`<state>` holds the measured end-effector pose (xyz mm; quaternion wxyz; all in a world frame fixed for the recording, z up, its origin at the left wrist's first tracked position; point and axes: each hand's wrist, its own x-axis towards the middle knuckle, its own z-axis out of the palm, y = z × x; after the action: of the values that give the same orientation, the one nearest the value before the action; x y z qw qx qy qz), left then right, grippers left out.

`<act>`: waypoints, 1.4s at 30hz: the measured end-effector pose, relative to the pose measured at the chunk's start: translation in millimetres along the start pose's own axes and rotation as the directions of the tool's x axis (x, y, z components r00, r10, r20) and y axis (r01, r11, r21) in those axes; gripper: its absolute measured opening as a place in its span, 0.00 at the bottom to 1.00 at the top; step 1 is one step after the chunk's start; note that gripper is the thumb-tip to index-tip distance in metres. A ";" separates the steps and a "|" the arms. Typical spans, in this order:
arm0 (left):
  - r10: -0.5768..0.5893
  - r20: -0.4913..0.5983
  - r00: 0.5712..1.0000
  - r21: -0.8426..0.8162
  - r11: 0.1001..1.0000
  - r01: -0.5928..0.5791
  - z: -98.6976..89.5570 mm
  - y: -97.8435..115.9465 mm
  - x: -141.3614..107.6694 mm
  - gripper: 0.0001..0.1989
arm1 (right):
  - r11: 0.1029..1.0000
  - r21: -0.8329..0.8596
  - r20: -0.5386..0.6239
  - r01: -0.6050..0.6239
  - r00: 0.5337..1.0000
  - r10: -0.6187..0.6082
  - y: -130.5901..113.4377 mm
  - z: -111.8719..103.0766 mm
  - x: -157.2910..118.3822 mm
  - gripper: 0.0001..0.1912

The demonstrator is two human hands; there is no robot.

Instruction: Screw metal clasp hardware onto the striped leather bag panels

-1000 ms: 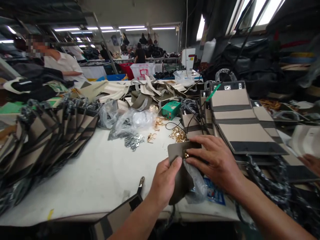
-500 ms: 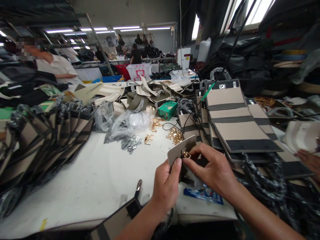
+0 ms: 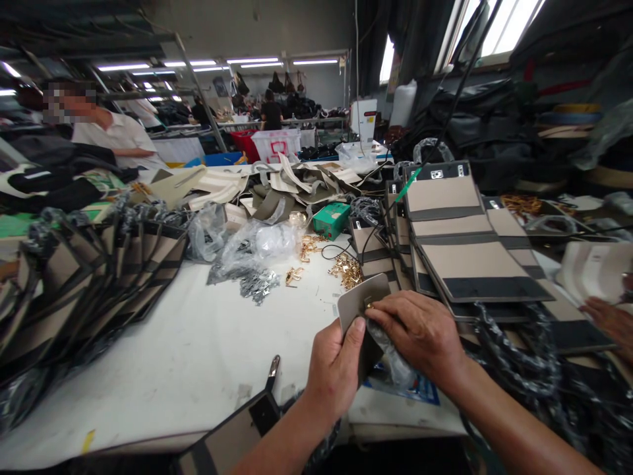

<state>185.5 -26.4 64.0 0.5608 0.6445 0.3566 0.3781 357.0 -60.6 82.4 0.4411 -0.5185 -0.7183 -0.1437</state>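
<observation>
My left hand [image 3: 336, 363] grips a beige and dark panel [image 3: 363, 297] with rounded corners, its thumb lying on the near face. My right hand [image 3: 420, 330] pinches a small gold metal fitting [image 3: 369, 305] against that panel; fingers cover most of the fitting. Clear plastic wrap [image 3: 398, 359] hangs below, beside the right fingers. On the white table [image 3: 188, 356] beyond lie a heap of gold fittings [image 3: 347, 270] and a heap of flat silver metal pieces [image 3: 258, 285]. In front of me rests another beige and dark panel piece [image 3: 232, 432] with a metal-tipped strap.
Stacked beige and black panels [image 3: 469, 244] with wrapped handles stand at right, more panels [image 3: 99, 284] at left. A green box [image 3: 331, 220] with a cable sits at the back. Another person's hand [image 3: 610, 323] is at the far right; a person in white [image 3: 119, 138] sits at back left.
My right hand has turned over and closed more around the gold fitting, now mostly hidden against the panel. The plastic wrap shows more below. My left hand keeps its hold.
</observation>
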 end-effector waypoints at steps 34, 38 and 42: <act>-0.243 0.295 0.924 -0.283 0.902 0.327 5.1 -20.2 5.6 0.19 | 0.920 0.107 -0.188 -0.377 0.901 0.391 24.0 -32.9 1.1 0.04; -0.256 0.175 0.951 -0.434 0.847 0.308 9.8 -16.4 8.6 0.20 | 0.955 0.113 -0.047 -0.275 0.958 0.282 -5.1 -27.1 -35.6 0.03; -0.208 0.105 0.972 -0.401 0.886 0.233 13.3 -15.9 8.5 0.17 | 0.964 0.027 0.044 -0.265 0.964 0.264 -25.0 -12.1 -66.1 0.09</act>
<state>200.7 -23.0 47.8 0.7332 0.4785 0.3235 0.3590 345.9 -120.0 43.8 0.4502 -0.6053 -0.6535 -0.0614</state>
